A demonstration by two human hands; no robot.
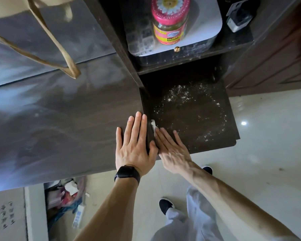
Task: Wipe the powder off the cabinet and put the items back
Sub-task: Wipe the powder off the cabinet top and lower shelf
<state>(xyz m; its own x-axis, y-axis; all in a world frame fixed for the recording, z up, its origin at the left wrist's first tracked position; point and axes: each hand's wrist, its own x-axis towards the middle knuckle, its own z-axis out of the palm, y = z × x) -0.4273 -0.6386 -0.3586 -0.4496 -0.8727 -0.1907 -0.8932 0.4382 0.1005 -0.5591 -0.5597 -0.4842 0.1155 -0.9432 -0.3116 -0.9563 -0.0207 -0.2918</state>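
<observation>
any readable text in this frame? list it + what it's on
"BODY" on the yellow label of the pink-lidded jar; the line beneath it and the small logo above are too blurred to read.
Dark characters on the cardboard box: blurred, unreadable.
Print on the small white packet on the floor: too small to read.
Smartwatch face: dark, no text.

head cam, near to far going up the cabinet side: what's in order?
Right hand flat on a white tissue at the shelf's near left edge → scattered white powder on the dark shelf → gold knob → pink-lidded jar on the upper level.
</observation>
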